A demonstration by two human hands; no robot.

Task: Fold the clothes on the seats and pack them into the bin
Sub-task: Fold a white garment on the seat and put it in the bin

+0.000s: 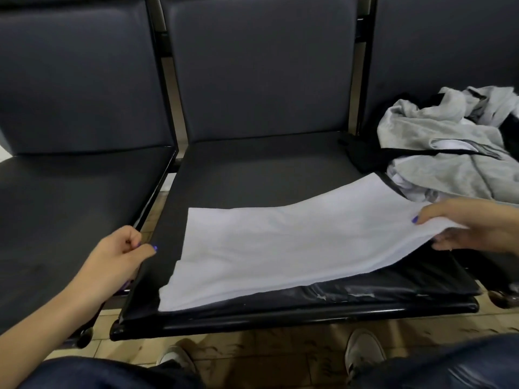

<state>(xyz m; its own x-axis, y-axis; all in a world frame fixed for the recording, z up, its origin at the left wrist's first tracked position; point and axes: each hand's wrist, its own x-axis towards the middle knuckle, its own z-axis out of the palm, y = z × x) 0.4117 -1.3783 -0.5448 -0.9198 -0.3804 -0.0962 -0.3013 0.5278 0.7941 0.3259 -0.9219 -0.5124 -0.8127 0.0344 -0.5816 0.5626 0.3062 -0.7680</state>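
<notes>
Dark padded waiting-room seats fill the view, joined in a row on a black metal frame above a tiled floor [280, 352], and the middle seat [252, 175] serves as the landmark for everything else. Spread across the front half of that middle seat lies a white garment [280, 248], mostly flat, its left edge short of the seat's left rim and its right end lifted off the cushion. At the middle seat's front right corner, the right hand [477, 228] pinches that raised end of the white garment, thumb on top and fingers curled beneath the cloth. At the middle seat's left rim, the left hand [120, 254] is curled, its thumb lying along the black edge; whether it actually holds anything there cannot be told. On the seat just right of the middle seat sits a heap of unfolded clothes [438, 144], grey, white and black pieces tangled together, one black piece spilling onto the middle seat's back right corner. Below the middle seat's front edge, the person's two light shoes [363, 352] and dark trousers [112, 374] show.
</notes>
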